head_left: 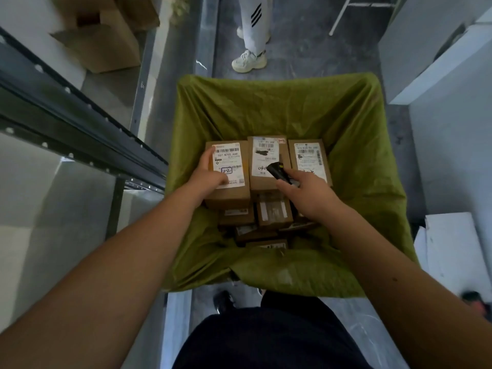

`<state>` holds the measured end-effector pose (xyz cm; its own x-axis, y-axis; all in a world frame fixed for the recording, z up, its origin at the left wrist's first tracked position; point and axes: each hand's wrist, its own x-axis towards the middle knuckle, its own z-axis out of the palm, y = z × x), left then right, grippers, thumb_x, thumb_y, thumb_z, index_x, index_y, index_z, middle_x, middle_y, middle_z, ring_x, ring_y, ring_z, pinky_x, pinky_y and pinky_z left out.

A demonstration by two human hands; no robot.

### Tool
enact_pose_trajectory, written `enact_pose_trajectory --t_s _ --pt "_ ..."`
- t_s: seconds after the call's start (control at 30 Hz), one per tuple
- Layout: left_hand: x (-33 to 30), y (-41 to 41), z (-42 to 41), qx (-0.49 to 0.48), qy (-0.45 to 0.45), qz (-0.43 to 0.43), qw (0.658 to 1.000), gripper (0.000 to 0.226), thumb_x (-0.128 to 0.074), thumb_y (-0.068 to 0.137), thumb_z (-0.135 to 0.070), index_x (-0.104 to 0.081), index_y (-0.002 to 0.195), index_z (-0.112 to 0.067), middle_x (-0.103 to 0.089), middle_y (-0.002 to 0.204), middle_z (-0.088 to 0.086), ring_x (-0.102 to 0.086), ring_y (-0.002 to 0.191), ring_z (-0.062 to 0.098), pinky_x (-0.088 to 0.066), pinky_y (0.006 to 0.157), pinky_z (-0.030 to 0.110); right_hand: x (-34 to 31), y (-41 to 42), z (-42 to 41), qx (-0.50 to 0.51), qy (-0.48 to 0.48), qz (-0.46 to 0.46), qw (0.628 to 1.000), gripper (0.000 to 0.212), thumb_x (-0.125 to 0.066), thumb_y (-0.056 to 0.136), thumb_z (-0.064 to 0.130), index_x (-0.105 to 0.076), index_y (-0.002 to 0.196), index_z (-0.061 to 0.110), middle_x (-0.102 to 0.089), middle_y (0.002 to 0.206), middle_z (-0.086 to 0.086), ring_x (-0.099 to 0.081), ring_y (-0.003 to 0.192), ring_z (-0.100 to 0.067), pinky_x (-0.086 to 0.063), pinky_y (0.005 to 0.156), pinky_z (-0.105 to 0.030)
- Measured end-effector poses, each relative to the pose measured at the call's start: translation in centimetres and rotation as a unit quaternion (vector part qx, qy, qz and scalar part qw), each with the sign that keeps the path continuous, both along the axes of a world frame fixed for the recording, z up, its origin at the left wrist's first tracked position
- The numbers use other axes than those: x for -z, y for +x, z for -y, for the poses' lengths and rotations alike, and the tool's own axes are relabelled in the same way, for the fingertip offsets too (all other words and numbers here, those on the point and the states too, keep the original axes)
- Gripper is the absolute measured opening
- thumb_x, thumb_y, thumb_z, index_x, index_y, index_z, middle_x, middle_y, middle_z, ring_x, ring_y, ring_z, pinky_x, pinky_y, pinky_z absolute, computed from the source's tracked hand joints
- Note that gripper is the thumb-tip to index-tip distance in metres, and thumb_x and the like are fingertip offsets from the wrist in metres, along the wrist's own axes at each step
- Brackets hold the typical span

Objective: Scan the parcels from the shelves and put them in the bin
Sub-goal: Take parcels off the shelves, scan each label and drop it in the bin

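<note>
Nearest the lens: dark trousers and one shoe on the floor, with both bare forearms reaching forward and down into the bin (346, 123), which is lined with an olive-green bag.

Left hand (210, 173): fingers curled over the near-left edge of the left parcel (227, 171), thumb on its white label. The parcel sits on top of the pile, so it reads as being set down or steadied.

Right hand (306, 193): closed round a black handheld scanner (278, 171), nose pointing toward the middle parcel (265, 161). A third labelled parcel (310, 161) lies just beside, to the right. More small cartons (274, 213) lie lower in the bin, jumbled.

Shelving (80, 123), a dark metal frame, stands to the left; no parcels are visible on it from here.

Risks, as judged:
- The three labels lie side by side, touching or nearly so. The scanner could read a neighbour's barcode rather than the intended one, giving a double scan or a missed scan.
- The top row rests on an uneven pile, so releasing the left parcel carelessly could tip it face-down and hide the label.
- The loose bag liner folds inward at the near rim and could snag or cover a parcel.
- Another person's legs (253, 30) stand beyond the bin, so moving the bin forward risks a bump.
</note>
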<state>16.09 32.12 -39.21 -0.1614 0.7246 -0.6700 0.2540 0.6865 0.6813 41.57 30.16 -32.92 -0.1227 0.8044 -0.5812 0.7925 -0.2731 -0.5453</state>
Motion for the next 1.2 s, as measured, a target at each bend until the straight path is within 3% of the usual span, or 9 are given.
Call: enact_pose_trajectory --t_s 0.07,0.13,0.4,0.53,0.67,0.77,0.87,1.0,1.2 --pt "0.2 0.5 -0.8 0.013 -0.01 -0.009 1.0 0.101 -0.067 0.086 0.012 -0.025 0.163 -0.037 -0.047 0.143 0.0 -0.049 0.117 0.02 -0.046 0.075 0.024 0.2 0.1 0.0 -0.001 -0.005 0.0 1.0 0.062 -0.052 0.102 0.056 -0.039 0.158 0.031 -0.065 0.126 -0.002 -0.065 0.085 -0.014 -0.06 0.074 -0.039" --pt "0.6 0.5 -1.5 0.029 -0.016 -0.018 0.999 0.101 -0.065 0.086 0.013 -0.024 0.163 -0.037 -0.047 0.135 -0.001 -0.051 0.115 0.021 -0.046 0.07 0.024 0.4 0.3 0.2 -0.003 -0.014 0.004 1.0 0.062 -0.053 0.102 0.055 -0.039 0.158 0.032 -0.065 0.123 -0.001 -0.066 0.082 -0.015 -0.06 0.069 -0.037" --pt "2.1 0.3 -1.1 0.062 -0.022 -0.038 0.997 0.106 -0.069 0.086 0.007 -0.016 0.162 -0.043 -0.048 0.134 -0.001 -0.053 0.115 0.023 -0.05 0.087 0.036 0.6 0.2 1.7 0.009 -0.026 0.013 1.0 0.061 -0.055 0.102 0.054 -0.04 0.157 0.033 -0.062 0.119 0.003 -0.065 0.088 -0.014 -0.061 0.082 -0.043" --pt "2.5 0.2 -1.0 0.085 -0.004 -0.056 0.995 0.107 -0.08 0.086 -0.007 -0.015 0.162 -0.043 -0.045 0.154 0.007 -0.054 0.125 0.027 -0.05 0.107 0.044 0.9 0.0 2.0 0.008 -0.02 0.016 1.0 0.06 -0.055 0.102 0.053 -0.04 0.157 0.035 -0.06 0.116 0.005 -0.064 0.086 -0.011 -0.061 0.078 -0.038" --pt "2.6 0.1 -0.3 0.146 -0.024 -0.142 0.979 0.105 -0.078 0.091 -0.038 -0.003 0.163 -0.048 -0.003 0.171 0.011 -0.029 0.15 0.038 -0.032 0.122 0.047 1.5 -0.7 2.1 -0.001 -0.012 0.024 1.0 0.064 -0.054 0.1 0.058 -0.038 0.158 0.035 -0.063 0.131 0.0 -0.066 0.096 -0.017 -0.06 0.085 -0.045" --pt "2.2 0.7 0.5 0.163 0.009 -0.21 0.964 0.098 -0.076 0.093 -0.041 -0.01 0.165 -0.04 0.015 0.172 0.004 -0.019 0.156 0.035 -0.026 0.126 0.044 1.6 -1.0 2.2 -0.015 -0.006 0.03 0.999 0.067 -0.052 0.1 0.061 -0.036 0.159 0.034 -0.063 0.13 -0.002 -0.065 0.101 -0.021 -0.059 0.088 -0.049" --pt "2.0 1.1 1.7 0.19 0.051 -0.254 0.947 0.09 -0.076 0.092 -0.04 -0.022 0.164 -0.036 0.015 0.172 -0.002 -0.015 0.156 0.034 -0.025 0.127 0.045 1.6 -0.9 2.3 -0.025 -0.001 0.026 0.999 0.067 -0.054 0.1 0.058 -0.035 0.159 0.032 -0.063 0.131 -0.002 -0.066 0.099 -0.021 -0.06 0.084 -0.047" --pt "1.4 1.1 3.3 0.264 0.065 -0.299 0.915 0.093 -0.075 0.088 -0.049 -0.024 0.164 -0.033 0.007 0.172 -0.003 -0.009 0.157 0.034 -0.023 0.127 0.053 1.6 -0.8 2.0 -0.065 -0.002 0.031 0.997 0.063 -0.059 0.101 0.05 -0.038 0.157 0.032 -0.062 0.131 -0.002 -0.065 0.092 -0.019 -0.061 0.079 -0.042" --pt "-0.5 1.1 5.0 0.323 0.063 -0.35 0.877 0.099 -0.074 0.09 -0.05 -0.014 0.166 -0.031 0.006 0.174 0.003 0.004 0.16 0.033 -0.01 0.129 0.057 1.3 -0.7 1.0 -0.183 0.033 0.104 0.977 0.054 -0.06 0.101 0.044 -0.042 0.151 0.03 -0.057 0.103 0.001 -0.062 0.084 -0.015 -0.062 0.078 -0.042"
